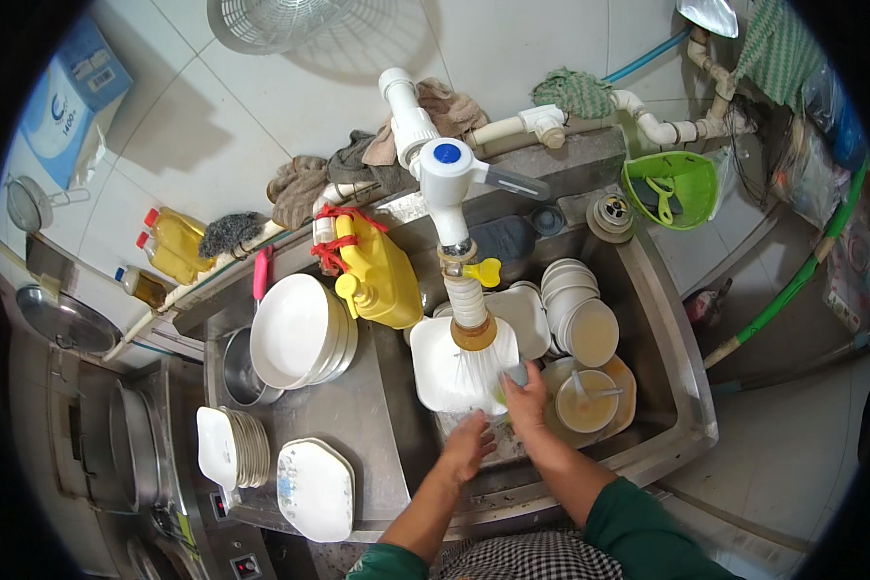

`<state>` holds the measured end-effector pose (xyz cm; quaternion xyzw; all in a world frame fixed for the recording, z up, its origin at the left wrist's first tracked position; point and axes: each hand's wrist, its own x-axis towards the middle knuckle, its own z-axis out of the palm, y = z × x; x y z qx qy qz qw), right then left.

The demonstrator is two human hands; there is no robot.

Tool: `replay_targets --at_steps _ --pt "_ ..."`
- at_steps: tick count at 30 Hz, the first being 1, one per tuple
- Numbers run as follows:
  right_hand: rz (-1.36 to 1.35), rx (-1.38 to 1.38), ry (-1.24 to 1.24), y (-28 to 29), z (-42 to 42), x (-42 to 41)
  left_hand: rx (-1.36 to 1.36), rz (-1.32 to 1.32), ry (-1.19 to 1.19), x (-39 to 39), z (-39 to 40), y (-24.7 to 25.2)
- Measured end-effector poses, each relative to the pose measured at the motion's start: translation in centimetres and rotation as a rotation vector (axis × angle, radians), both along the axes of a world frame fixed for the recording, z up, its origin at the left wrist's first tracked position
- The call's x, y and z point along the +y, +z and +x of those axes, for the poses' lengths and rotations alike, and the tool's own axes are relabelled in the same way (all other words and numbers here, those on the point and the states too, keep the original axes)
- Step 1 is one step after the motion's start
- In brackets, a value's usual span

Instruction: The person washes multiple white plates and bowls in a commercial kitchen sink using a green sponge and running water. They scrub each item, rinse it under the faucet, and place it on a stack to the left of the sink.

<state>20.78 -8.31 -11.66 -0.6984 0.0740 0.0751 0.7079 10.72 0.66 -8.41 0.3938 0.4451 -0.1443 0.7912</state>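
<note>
A square white plate (435, 362) lies in the sink (667, 377) under water running from the white tap (446, 181). My right hand (525, 402) grips a grey and green scrubbing sponge (516, 374) at the plate's right edge. Just below the plate's front rim is my left hand (470, 444), its fingers apart and nothing visible in it. Whether a fingertip touches the rim, I cannot tell. To the right, a bowl (587, 413) of cloudy liquid with a white spoon (578, 384) stands on a larger dish. Behind it, stacked white bowls (569, 283) lean together.
On the left drainboard (333, 413) stand large white bowls (293, 330), small square plates (217, 446), patterned plates (315, 489) and a steel pot (243, 373). A yellow jug (384, 275) hangs behind the sink. A green basket (670, 188) sits beyond the right back corner.
</note>
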Motion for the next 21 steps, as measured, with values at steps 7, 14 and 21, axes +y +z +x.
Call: replay_targets --at_steps 7,14,21 --pt "-0.478 -0.867 0.593 8.1 -0.1 -3.4 -0.32 -0.144 0.413 7.2 1.9 6.2" --pt "-0.28 -0.348 0.814 5.2 -2.0 -5.8 -0.565 -0.061 0.414 4.9 -2.0 7.8" --pt "-0.161 -0.196 0.75 6.4 2.3 -2.0 -0.518 -0.071 0.141 3.1 -3.6 8.6"
